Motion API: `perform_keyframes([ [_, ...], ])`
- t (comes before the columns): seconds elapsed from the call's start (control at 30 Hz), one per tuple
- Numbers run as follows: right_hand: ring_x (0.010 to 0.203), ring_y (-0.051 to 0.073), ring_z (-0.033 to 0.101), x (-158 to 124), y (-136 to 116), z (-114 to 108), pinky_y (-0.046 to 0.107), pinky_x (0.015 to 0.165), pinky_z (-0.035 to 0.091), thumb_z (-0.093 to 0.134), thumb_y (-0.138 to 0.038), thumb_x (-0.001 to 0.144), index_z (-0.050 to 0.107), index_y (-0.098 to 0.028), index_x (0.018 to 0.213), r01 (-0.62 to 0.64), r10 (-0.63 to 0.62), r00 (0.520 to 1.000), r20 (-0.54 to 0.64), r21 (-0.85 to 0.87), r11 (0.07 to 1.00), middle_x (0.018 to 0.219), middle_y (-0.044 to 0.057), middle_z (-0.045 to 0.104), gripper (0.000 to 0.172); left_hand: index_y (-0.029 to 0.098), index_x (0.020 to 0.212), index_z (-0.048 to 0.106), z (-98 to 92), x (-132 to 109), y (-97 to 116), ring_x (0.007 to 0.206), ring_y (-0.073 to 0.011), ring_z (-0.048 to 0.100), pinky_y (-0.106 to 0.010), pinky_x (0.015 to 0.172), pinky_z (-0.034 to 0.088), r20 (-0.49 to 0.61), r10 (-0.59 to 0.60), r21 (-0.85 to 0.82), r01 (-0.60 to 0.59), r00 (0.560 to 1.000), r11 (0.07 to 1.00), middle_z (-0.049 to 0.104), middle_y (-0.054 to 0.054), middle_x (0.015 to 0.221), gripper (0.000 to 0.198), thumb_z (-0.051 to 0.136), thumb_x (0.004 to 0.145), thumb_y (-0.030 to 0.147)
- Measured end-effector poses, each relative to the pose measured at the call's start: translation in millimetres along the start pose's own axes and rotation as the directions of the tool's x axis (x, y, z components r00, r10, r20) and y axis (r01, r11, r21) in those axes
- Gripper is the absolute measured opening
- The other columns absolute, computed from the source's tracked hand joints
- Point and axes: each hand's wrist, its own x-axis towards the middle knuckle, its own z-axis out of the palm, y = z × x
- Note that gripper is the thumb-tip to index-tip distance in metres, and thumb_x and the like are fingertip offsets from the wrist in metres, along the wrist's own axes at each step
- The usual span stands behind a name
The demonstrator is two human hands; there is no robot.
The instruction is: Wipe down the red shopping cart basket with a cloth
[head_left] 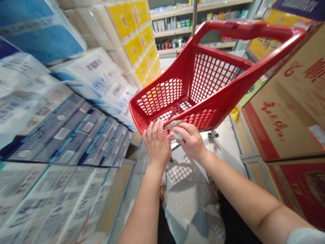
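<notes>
A red plastic shopping cart (175,91) with lattice walls stands tilted across the view, its near rim toward me. My left hand (157,143) lies on that rim, fingers curled over the edge and thumb alongside. Just to its right, my right hand (192,140) pinches a crumpled whitish cloth (177,128) with darker smudges. The cloth is pressed against the cart's near rim, partly covered by my fingers. No goods show in the visible part of the basket.
Stacked tissue packs (96,71) and bundled packages (83,128) line the left side. Printed cardboard cartons (284,125) pile up on the right. Stocked shelves (175,32) stand beyond the cart. Pale floor tiles (188,193) lie below, around my feet.
</notes>
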Motion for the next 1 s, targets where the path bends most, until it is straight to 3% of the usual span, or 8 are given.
perform_keyframes([
  [0.17, 0.102, 0.021, 0.058, -2.7, 6.5, 2.5, 0.035, 0.088, 0.047, 0.056, -0.019, 0.088, 0.064, -0.022, 0.111, 0.007, -0.004, 0.994, 0.110, -0.022, 1.000, 0.111, 0.008, 0.064, 0.025, 0.010, 0.139, 0.041, 0.6, 0.2, -0.4, 0.138, -0.0261, 0.031, -0.045, 0.115, 0.015, -0.008, 0.002, 0.007, -0.002, 1.000, 1.000, 0.049, -0.017, 0.139, 0.054, 0.031, 0.097, 0.042],
  [0.33, 0.107, 0.021, 0.055, -2.9, 11.1, -1.4, 0.036, 0.094, 0.045, 0.057, -0.019, 0.087, 0.062, -0.022, 0.114, -0.041, 0.039, 0.999, -0.031, -0.039, 0.998, 0.114, 0.009, 0.062, 0.027, 0.011, 0.139, 0.041, 1.2, 0.1, -0.2, 0.138, -0.0262, 0.031, -0.045, 0.115, 0.014, -0.015, 0.003, 0.004, -0.003, 1.000, 1.000, 0.050, -0.016, 0.139, 0.053, 0.031, 0.097, 0.041],
  [0.5, 0.102, 0.022, 0.057, -5.9, 14.0, -0.1, 0.036, 0.088, 0.048, 0.056, -0.017, 0.086, 0.064, -0.021, 0.110, -0.044, 0.054, 0.991, 0.123, -0.077, 0.996, 0.114, 0.009, 0.062, 0.025, 0.010, 0.140, 0.040, 0.9, 0.5, -0.5, 0.138, -0.0263, 0.031, -0.045, 0.114, 0.015, -0.011, 0.004, 0.007, -0.004, 1.000, 1.000, 0.049, -0.017, 0.139, 0.054, 0.030, 0.097, 0.041],
  [0.67, 0.108, 0.022, 0.056, -5.1, 12.9, -2.6, 0.037, 0.095, 0.046, 0.057, -0.017, 0.086, 0.062, -0.021, 0.114, -0.044, 0.043, 0.999, -0.027, -0.048, 0.998, 0.114, 0.009, 0.061, 0.028, 0.010, 0.140, 0.040, 0.6, 0.3, -0.4, 0.137, -0.0265, 0.031, -0.045, 0.115, 0.014, -0.006, 0.001, 0.018, -0.001, 1.000, 1.000, 0.049, -0.016, 0.140, 0.054, 0.031, 0.097, 0.041],
  [0.83, 0.102, 0.023, 0.059, -4.4, 12.9, -0.3, 0.037, 0.086, 0.049, 0.058, -0.018, 0.086, 0.064, -0.022, 0.110, -0.062, 0.071, 0.990, 0.121, -0.080, 0.995, 0.113, 0.009, 0.063, 0.026, 0.010, 0.140, 0.040, 0.5, 0.5, -0.3, 0.137, -0.0268, 0.031, -0.045, 0.115, 0.014, -0.004, -0.001, 0.015, 0.001, 1.000, 1.000, 0.048, -0.016, 0.140, 0.054, 0.031, 0.097, 0.041],
  [1.0, 0.108, 0.022, 0.056, -3.3, 11.7, -3.3, 0.038, 0.095, 0.046, 0.057, -0.017, 0.086, 0.062, -0.021, 0.114, -0.063, 0.061, 0.996, -0.062, -0.036, 0.997, 0.113, 0.010, 0.062, 0.029, 0.010, 0.140, 0.040, 0.2, 0.4, -0.5, 0.137, -0.0264, 0.031, -0.044, 0.115, 0.014, -0.004, -0.005, 0.015, 0.005, 1.000, 1.000, 0.049, -0.015, 0.140, 0.053, 0.031, 0.097, 0.040],
])
